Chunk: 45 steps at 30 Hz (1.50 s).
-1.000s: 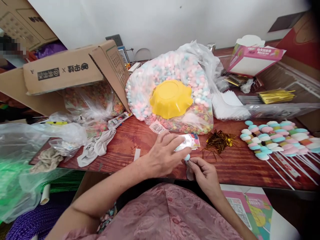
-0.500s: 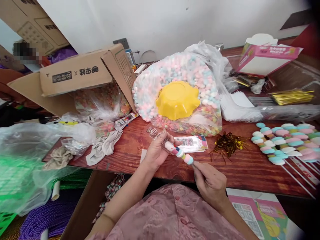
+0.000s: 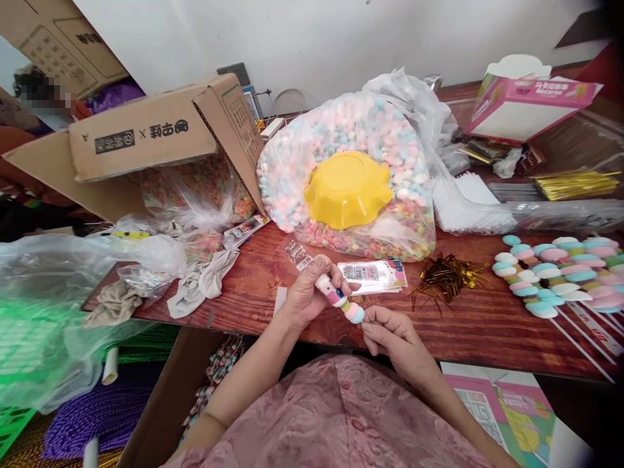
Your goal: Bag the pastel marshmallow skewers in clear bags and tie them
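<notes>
Two hands meet over the surface's (image 3: pixel 468 338) near edge: the left hand (image 3: pixel 305 296) wraps the top of a candy skewer (image 3: pixel 341 303), steadying the stacked pieces, while the right hand (image 3: pixel 390 331) pinches its lower end. Just behind lie printed labels (image 3: pixel 373 276); finished skewers (image 3: pixel 556 276) rest well right.

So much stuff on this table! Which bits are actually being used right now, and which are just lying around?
In use:
left hand
right hand
candy skewer

Lying about:
yellow bowl
bag of pastel candies
gold twist ties
finished skewers
cardboard box
rags
</notes>
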Each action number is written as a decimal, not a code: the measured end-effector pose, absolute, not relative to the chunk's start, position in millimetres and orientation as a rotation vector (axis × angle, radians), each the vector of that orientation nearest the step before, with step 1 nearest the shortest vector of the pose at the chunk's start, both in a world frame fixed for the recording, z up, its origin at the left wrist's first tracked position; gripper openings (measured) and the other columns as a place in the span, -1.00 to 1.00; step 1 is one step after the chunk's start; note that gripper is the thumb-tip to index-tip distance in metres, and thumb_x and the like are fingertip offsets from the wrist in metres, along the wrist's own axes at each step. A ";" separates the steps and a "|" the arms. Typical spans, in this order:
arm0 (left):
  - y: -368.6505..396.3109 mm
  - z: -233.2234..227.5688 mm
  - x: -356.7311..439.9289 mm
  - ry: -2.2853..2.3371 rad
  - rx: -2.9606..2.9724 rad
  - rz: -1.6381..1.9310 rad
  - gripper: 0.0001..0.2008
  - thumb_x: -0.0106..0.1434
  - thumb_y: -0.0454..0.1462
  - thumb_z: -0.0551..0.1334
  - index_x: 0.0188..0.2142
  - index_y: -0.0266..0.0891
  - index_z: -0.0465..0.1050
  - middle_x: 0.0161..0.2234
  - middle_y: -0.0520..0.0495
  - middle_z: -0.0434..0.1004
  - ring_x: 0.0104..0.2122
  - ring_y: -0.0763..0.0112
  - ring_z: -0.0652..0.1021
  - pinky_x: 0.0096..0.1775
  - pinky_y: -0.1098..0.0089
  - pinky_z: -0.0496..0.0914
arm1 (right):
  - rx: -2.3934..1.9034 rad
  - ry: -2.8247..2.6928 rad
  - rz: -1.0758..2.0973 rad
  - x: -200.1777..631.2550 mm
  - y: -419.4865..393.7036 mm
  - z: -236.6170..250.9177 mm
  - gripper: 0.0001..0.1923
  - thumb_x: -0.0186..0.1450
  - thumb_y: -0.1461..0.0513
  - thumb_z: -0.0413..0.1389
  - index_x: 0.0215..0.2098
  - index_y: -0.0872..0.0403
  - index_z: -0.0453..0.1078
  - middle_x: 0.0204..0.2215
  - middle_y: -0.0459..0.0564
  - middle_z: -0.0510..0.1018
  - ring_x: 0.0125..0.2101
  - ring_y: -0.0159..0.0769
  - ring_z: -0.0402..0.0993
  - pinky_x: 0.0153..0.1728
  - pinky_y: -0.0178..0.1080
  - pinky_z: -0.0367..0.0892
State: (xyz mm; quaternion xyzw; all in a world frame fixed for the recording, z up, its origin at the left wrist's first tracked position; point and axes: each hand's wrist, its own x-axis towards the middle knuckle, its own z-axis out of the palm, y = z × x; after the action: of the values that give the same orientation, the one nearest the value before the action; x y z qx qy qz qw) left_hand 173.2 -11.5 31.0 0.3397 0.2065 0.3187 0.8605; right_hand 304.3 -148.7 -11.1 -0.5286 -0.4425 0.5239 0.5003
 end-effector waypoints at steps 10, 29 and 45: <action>-20.6 26.4 177.3 0.562 0.780 0.637 -0.56 0.06 0.04 0.39 -0.52 -0.29 0.36 -0.54 0.01 0.49 -0.40 0.27 0.62 -0.19 0.24 0.48 | -1.567 -1.458 0.282 287.4 -145.5 -20.4 -0.81 0.37 0.27 -0.03 -0.28 0.08 0.42 -0.54 -0.08 0.48 -0.57 -0.40 0.32 -0.47 -0.32 0.18; -19.0 27.2 180.6 0.521 0.554 0.797 -0.59 0.11 -0.13 0.37 -0.57 -0.22 0.16 -0.64 0.19 0.18 -0.58 0.54 0.40 -0.02 0.11 0.45 | -1.434 -1.112 1.104 288.1 -148.0 -12.6 -0.68 0.36 0.09 -0.02 -0.50 0.05 0.28 -0.69 -0.18 0.30 -0.63 -0.44 0.18 -0.56 -0.34 0.11; -25.6 23.3 178.5 0.597 0.498 0.800 -0.75 0.13 -0.15 0.39 -0.43 -0.22 0.38 -0.47 0.08 0.49 -0.32 0.33 0.60 0.00 0.06 0.45 | -1.626 -1.641 0.103 292.6 -127.2 -15.2 -0.73 0.37 0.32 -0.07 -0.34 0.10 0.46 -0.54 0.00 0.50 -0.52 -0.34 0.36 -0.44 -0.28 0.14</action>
State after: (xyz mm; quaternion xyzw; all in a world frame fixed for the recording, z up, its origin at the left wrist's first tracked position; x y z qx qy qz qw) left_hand 178.5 -25.6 23.3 0.2361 0.2830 0.3796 0.8485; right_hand 292.6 -127.2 -15.2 -0.6435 -0.6496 0.0408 0.4028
